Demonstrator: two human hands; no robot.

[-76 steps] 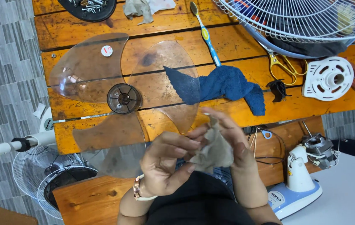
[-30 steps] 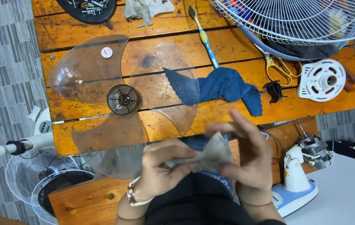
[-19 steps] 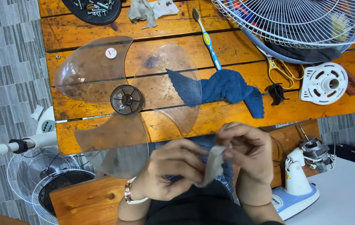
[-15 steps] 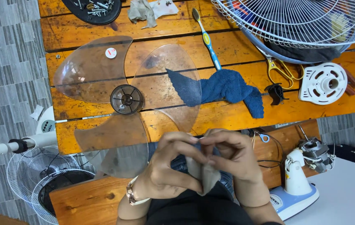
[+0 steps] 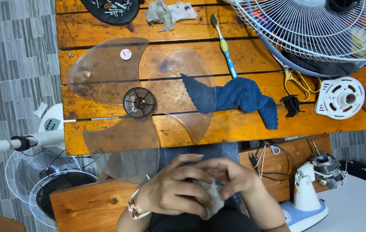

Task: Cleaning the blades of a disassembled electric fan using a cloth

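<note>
Item: small grey cloth (image 5: 212, 198), crumpled, held low in the frame over the person's lap, below the near edge of the wooden table (image 5: 234, 124). Left hand (image 5: 172, 193): fingers curled closed over the cloth from the left, a bracelet on the wrist. Right hand (image 5: 230, 174): fingers bent and pinching the same cloth from the right, fingertips meeting those of the left hand (only a lower fold of the cloth shows between the two hands). On the table, well apart from the hands: a clear three-bladed fan blade (image 5: 140, 103) lying flat, one blade overhanging the near edge; a dark blue towel (image 5: 239, 96) bunched to its right, one end resting on a blade; a blue and yellow toothbrush (image 5: 224, 43) lying beyond the towel, its handle end touching it; yellow-handled scissors (image 5: 295, 81) and a small black clip (image 5: 291, 105) to the right; a white round motor cover (image 5: 340, 98) near the right end. A wire fan guard (image 5: 312, 25) fills the upper right corner. A black tray of screws (image 5: 112, 8) and a soiled rag (image 5: 161, 13) sit at the far edge. On the floor to the left: a white fan stand (image 5: 19, 144) and two more wire guards (image 5: 41, 180). Lower right: a fan motor on a blue and white base (image 5: 314, 189).
</note>
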